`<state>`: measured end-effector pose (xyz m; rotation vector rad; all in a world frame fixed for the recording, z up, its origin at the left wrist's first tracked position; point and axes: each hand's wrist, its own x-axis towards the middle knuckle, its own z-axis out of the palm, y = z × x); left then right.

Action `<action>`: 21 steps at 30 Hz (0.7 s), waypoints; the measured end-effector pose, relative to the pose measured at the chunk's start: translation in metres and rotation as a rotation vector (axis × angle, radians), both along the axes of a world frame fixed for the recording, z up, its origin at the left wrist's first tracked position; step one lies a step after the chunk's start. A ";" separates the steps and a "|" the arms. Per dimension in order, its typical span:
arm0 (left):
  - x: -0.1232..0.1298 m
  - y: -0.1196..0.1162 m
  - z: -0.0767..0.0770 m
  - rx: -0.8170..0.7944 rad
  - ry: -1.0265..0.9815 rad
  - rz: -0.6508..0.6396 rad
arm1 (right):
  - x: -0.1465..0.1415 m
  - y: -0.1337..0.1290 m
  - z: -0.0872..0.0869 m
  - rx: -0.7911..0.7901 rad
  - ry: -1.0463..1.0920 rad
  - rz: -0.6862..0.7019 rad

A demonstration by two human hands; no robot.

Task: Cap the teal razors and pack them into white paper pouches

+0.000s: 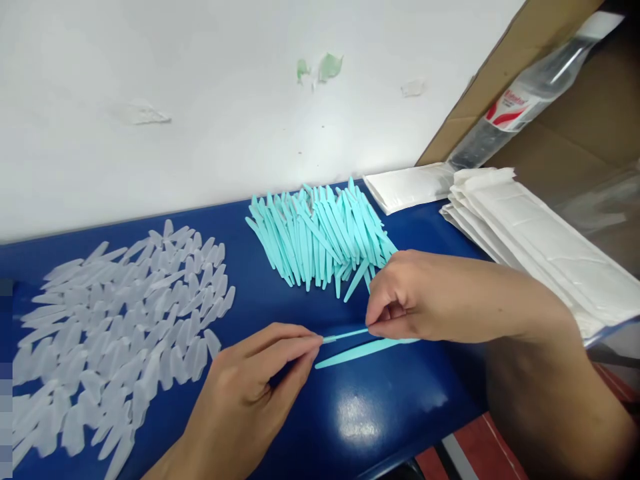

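Between my two hands a slim turquoise plastic stick [349, 333] is held level, just above the blue table. Thumb and fingers of my left hand [260, 373] pinch its left end, and the fingertips hide that tip. My right hand [415, 297] is closed on the other end with its fingers curled. Right below lies a second turquoise stick [357, 354], flat on the table, its narrow end pointing left. A heap of similar turquoise sticks [315, 233] sits behind my hands. To the left spreads a wide pile of frosted, translucent plastic sleeve-like pieces [130, 320].
The blue table [240, 307] meets a white wall [210, 87] at the back. White flat packets [545, 233] are stacked at right, with another packet [407, 187] near the wall. A clear plastic bottle [530, 100] leans by a cardboard box [465, 110].
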<state>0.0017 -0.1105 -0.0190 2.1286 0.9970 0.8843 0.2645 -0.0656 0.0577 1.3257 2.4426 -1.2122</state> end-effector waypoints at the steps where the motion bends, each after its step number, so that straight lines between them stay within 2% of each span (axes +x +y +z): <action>1: 0.000 0.001 0.002 -0.004 -0.007 0.007 | 0.001 -0.001 0.000 0.030 0.000 -0.010; 4: -0.004 0.004 0.010 -0.056 -0.010 0.038 | 0.003 -0.001 0.001 0.067 0.040 0.002; 7: -0.007 0.007 0.020 -0.189 -0.112 0.204 | -0.002 -0.002 0.000 0.076 0.201 0.036; 9: -0.003 0.009 0.026 -0.283 -0.205 0.303 | -0.009 -0.004 -0.002 0.096 0.325 -0.016; 10: 0.001 0.010 0.030 -0.309 -0.224 0.298 | -0.013 -0.005 -0.003 0.099 0.374 -0.055; 13: 0.017 0.015 0.042 -0.292 -0.175 0.163 | -0.018 -0.007 -0.003 0.060 0.452 -0.138; 16: 0.035 0.020 0.047 -0.194 -0.090 0.133 | -0.001 -0.007 0.004 0.003 0.392 -0.205; 18: 0.046 0.021 0.042 -0.097 0.040 0.063 | 0.022 -0.005 0.010 0.061 0.299 -0.301; 21: 0.060 0.019 0.020 0.149 0.312 -0.130 | 0.051 0.001 0.013 0.241 0.165 -0.471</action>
